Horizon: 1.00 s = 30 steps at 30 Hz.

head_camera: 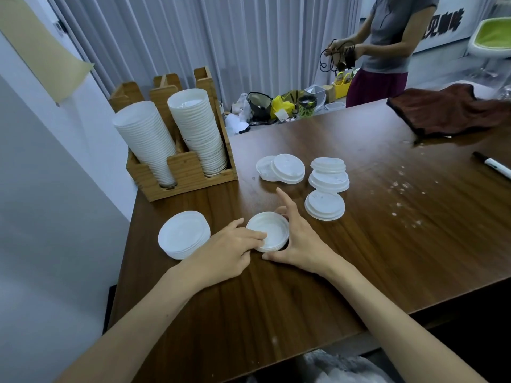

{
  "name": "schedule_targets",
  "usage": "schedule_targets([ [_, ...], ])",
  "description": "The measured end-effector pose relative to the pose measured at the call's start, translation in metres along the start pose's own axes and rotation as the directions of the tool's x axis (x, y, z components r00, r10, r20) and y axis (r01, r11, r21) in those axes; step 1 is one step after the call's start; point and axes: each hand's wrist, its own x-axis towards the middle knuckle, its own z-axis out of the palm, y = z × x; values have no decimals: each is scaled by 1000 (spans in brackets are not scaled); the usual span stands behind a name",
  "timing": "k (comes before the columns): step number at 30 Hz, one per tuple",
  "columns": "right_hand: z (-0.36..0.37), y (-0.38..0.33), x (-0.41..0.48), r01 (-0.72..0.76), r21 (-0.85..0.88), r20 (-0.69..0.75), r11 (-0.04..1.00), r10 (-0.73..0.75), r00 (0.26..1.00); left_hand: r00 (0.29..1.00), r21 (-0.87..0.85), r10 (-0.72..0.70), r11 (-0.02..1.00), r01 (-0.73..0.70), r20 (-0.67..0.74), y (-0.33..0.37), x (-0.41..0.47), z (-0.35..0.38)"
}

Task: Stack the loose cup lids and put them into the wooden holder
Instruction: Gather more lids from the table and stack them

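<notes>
Right now the short stack of white round plastic lids (272, 230) sits on the dark wooden table (359, 244), caught between both my grips. My left grip (229, 251) is clamped on its near-left rim, fingers over the top and thumb at the edge, while my right grip (300, 244) curls round its right side with the index finger lifted clear. A taller pile of white lids (182, 234) lies just left of my left grip, more loose white lids (325, 205) lie beyond the right one, and the light wooden holder (182, 175) stands well apart at the table's far left.
</notes>
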Motion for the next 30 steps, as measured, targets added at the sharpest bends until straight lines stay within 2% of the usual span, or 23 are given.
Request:
schedule_targets([
  [4,-1,-1,0,9,3,4,1000,-9,1000,999,84,39,996,-41,28,3,4,-3],
  [6,-1,-1,0,6,13,7,1000,-6,1000,999,36,22,999,-21,-34,3,7,-5],
  [8,-1,-2,-1,-9,27,3,1000,9,1000,977,-140,-143,983,121,-161,6,8,-11],
  [11,-2,-3,-2,-24,32,-6,999,24,1000,869,-298,-424,889,347,-254,7,9,-21],
  [14,-1,-3,-1,-20,38,-11,999,20,1000,827,-316,-535,826,468,-172,9,14,-18],
  [16,-1,-2,-1,-7,33,-8,999,7,1000,845,-275,-520,837,474,-127,13,18,-11],
  [19,0,-2,-1,10,24,0,1000,-10,1000,882,-172,-450,888,427,-136,20,25,-1],
  [21,0,-2,-1,4,52,6,999,-4,1000,879,-161,-465,880,446,-103,20,29,3],
  [26,-2,-1,-3,-37,117,5,992,37,999,838,-255,-544,806,533,34,16,35,8],
  [30,-1,4,0,-43,73,-28,996,45,999,820,-292,-571,777,558,48,18,37,10],
])
